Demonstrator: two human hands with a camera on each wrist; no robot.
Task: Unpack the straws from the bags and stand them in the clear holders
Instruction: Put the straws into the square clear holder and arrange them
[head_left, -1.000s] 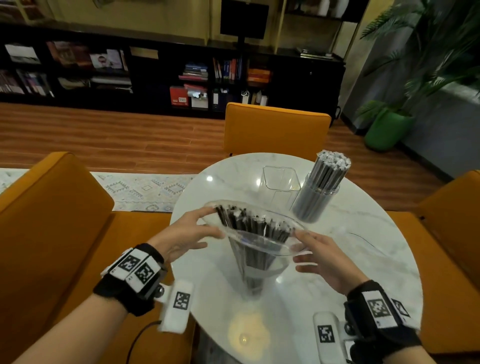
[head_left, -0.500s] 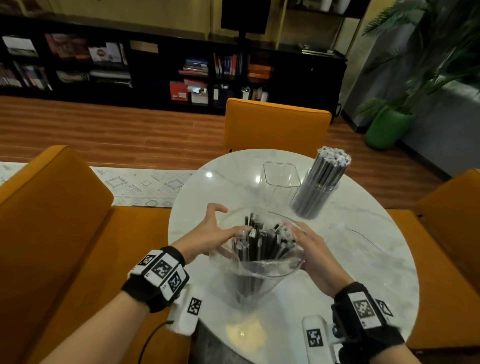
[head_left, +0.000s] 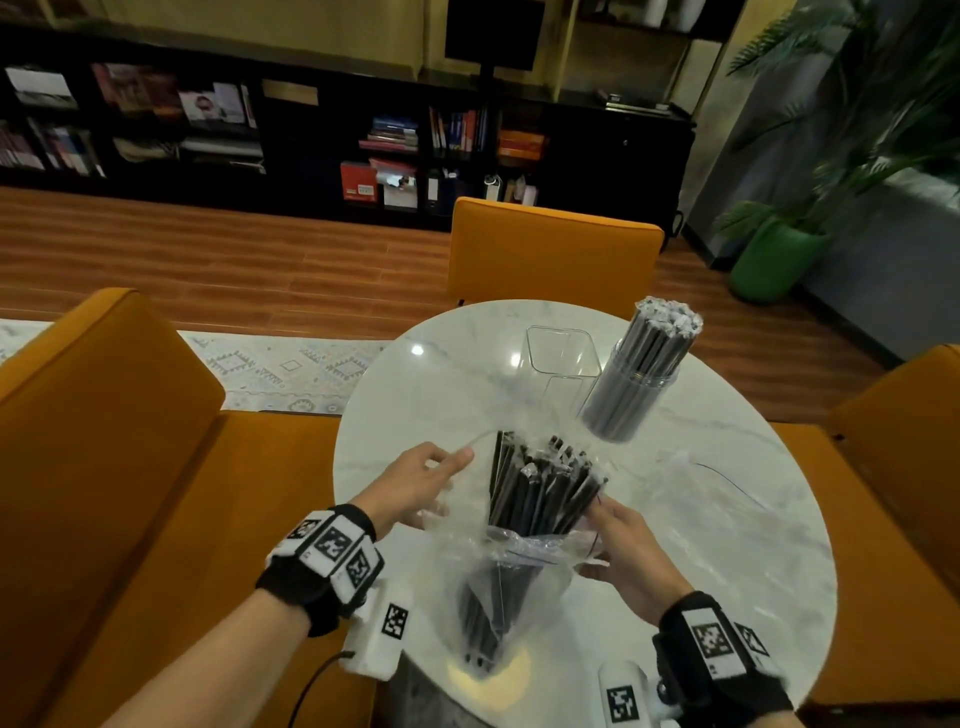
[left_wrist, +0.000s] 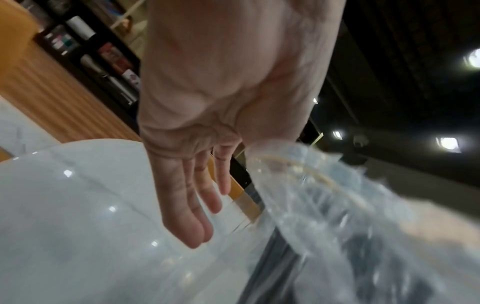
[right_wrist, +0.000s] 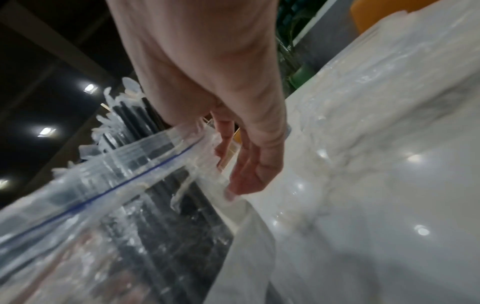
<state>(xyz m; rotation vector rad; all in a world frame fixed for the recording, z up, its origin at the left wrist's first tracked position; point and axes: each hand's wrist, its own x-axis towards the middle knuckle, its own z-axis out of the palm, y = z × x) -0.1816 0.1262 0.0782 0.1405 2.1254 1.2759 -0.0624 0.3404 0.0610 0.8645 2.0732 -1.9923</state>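
A clear zip bag (head_left: 501, 603) of black straws (head_left: 540, 488) stands upright in the middle of the round marble table (head_left: 727, 545). Its rim is bunched halfway down the bundle on the right and stretched up on the left. My left hand (head_left: 457, 467) holds the left rim at its thumb, with the fingers (left_wrist: 200, 216) straight beside the bag (left_wrist: 337, 205). My right hand (head_left: 589, 538) pinches the crumpled rim (right_wrist: 155, 164) between thumb and fingers, against the straws (right_wrist: 135, 115). Behind stand an empty square clear holder (head_left: 563, 353) and a round holder (head_left: 639, 384) packed with straws.
An empty clear bag (head_left: 675, 465) lies flat on the table to the right. Orange chairs stand at the far side (head_left: 556, 254), the left (head_left: 104, 415) and the right (head_left: 909, 415). A green plant pot (head_left: 774, 260) sits on the floor at the back right.
Both hands have pushed the bag's rim down the bundle, so the straw tops now stick out bare. The right side went lower than the left.
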